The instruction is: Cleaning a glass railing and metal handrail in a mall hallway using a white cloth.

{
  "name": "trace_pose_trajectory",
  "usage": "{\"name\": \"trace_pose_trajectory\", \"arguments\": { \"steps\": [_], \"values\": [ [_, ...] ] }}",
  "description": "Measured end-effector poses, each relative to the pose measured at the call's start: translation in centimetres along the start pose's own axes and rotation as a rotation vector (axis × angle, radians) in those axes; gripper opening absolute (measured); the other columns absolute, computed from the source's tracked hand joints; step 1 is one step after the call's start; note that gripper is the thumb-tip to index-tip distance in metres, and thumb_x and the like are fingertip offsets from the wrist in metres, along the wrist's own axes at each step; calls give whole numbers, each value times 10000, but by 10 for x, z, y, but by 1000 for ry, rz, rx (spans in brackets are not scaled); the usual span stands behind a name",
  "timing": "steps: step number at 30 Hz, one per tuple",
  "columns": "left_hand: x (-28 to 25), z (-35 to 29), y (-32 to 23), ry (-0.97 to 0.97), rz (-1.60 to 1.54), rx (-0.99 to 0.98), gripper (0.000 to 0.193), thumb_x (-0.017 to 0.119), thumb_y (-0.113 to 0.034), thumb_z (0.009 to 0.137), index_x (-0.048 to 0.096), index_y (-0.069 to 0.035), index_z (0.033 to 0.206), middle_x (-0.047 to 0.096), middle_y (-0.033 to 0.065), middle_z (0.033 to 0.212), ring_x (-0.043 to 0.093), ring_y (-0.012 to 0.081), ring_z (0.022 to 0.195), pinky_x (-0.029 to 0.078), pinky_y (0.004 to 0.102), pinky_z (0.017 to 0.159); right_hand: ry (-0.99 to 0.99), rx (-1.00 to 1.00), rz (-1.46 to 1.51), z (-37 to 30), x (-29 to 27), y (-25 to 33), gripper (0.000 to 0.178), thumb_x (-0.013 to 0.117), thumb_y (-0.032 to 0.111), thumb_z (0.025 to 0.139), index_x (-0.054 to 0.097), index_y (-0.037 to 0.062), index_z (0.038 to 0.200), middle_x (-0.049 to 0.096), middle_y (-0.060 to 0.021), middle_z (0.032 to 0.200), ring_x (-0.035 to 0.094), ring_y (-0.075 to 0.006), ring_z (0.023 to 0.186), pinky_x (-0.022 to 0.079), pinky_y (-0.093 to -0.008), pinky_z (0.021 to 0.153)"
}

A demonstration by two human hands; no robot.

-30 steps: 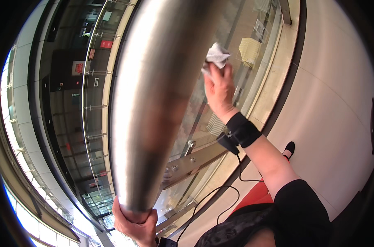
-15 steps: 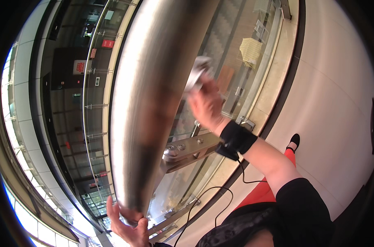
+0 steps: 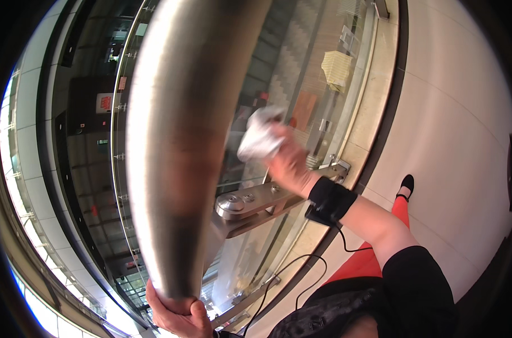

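A thick, shiny metal handrail [image 3: 171, 141] runs from the top of the view down to my left hand [image 3: 180, 321]. The fingers and thumb of that hand wrap round the rail's near end. My right hand [image 3: 290, 166], blurred by motion, grips a crumpled white cloth [image 3: 260, 135] to the right of the rail. Behind the cloth is a glass panel [image 3: 256, 79]; whether the two touch, I cannot tell. Close below the right hand, a metal bracket [image 3: 247, 204] with round bolts joins the rail toward the panel's base.
A yellow cloth [image 3: 336, 69] lies near the glass panel's lower edge. A black cable [image 3: 295, 257] loops from my right wristband [image 3: 330, 200] past my body. Pale tiled floor [image 3: 448, 141] spreads on the right, with my foot in a black shoe [image 3: 407, 183]. Left of the rail, a lower level shows.
My right hand has come down with the white cloth, nearer the bracket. The left hand's fingers have closed further round the rail. The rail sits a little more to the left in view.
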State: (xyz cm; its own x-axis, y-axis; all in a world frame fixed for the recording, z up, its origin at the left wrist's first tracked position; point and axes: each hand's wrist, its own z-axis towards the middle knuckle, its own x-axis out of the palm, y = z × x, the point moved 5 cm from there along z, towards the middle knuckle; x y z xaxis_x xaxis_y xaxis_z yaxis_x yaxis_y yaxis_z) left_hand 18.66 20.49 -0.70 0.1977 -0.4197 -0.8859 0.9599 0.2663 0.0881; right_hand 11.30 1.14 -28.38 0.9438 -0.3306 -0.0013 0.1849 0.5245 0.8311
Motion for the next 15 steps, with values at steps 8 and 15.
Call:
{"name": "trace_pose_trajectory", "arguments": {
  "steps": [8,15],
  "values": [
    [-50,-5,-14,-71,124,14,793,592,-609,792,459,59,1199,549,126,852,508,208,724,411,311,622,210,-90,187,-11,18,11,272,633,90,741,559,50,1000,521,-94,982,574,-272,848,500,-362,715],
    [0,-7,20,36,-176,-76,868,616,-608,781,372,84,1246,496,71,807,453,137,653,357,250,549,290,-227,-24,-12,1,45,61,573,65,722,579,38,776,513,-93,889,589,-228,733,514,-327,620]
  ]
}}
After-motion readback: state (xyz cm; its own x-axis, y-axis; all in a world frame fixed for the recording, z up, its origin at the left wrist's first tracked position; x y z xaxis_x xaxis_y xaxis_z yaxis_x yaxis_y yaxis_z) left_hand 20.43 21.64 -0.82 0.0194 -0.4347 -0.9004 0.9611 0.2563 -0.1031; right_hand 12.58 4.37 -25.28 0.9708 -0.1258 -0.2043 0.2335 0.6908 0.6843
